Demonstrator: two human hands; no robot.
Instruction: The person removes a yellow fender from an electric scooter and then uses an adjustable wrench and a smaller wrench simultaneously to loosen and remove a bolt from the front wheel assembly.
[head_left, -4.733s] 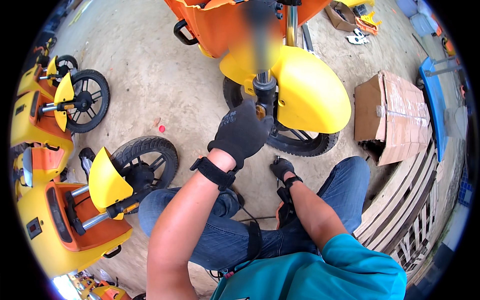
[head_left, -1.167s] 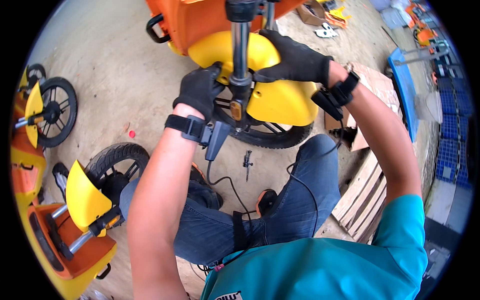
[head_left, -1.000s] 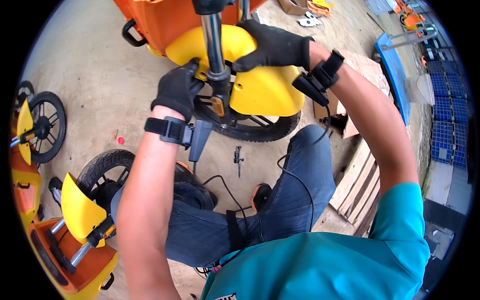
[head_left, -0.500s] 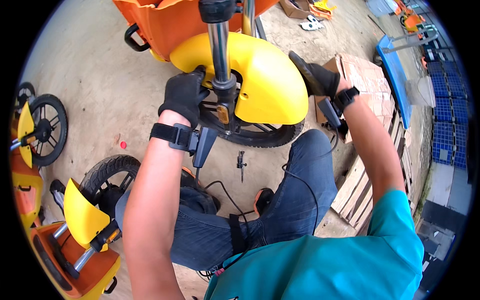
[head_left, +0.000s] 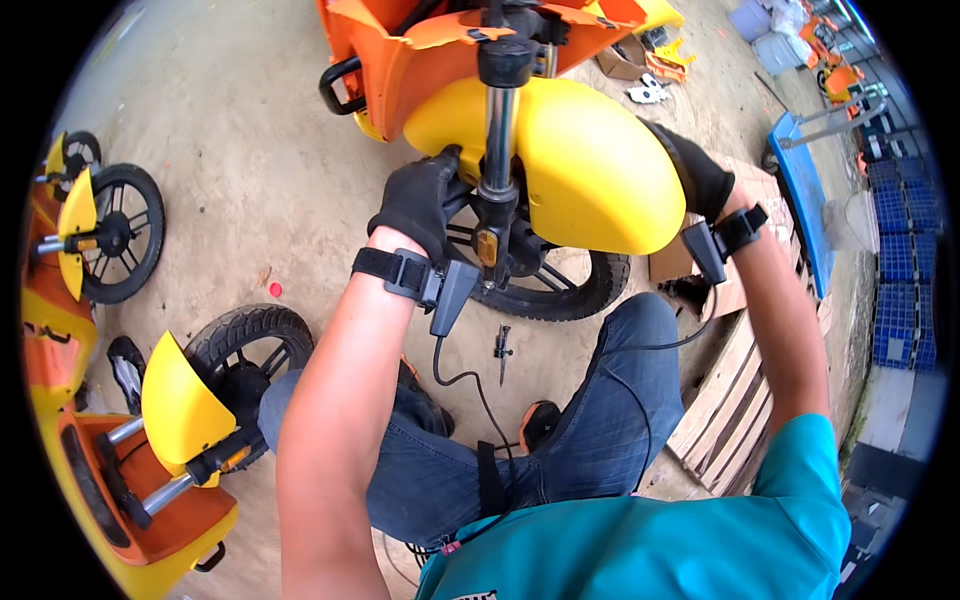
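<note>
In front of me stands a wheel with a black tyre, held in a fork with a chrome tube. A glossy yellow mudguard sits above the tyre, around the fork. My left hand, in a black glove, is closed at the mudguard's lower left edge beside the fork leg, fingers curled in; anything small between them is hidden. On the right, my gloved right hand holds the mudguard's rounded outer end, its fingertips partly hidden behind it. An amber reflector shows low on the fork leg.
Orange body panels rise behind the mudguard. A small dark metal tool lies on the floor before my knees. More yellow-and-orange vehicles with wheels stand left. A carton, wooden pallet and blue trolley are right.
My view has shifted, so most things sit further right. The mudguard's outer end stands higher off the tyre. My right hand's fingers have wrapped further behind it; my left stays beside the fork.
</note>
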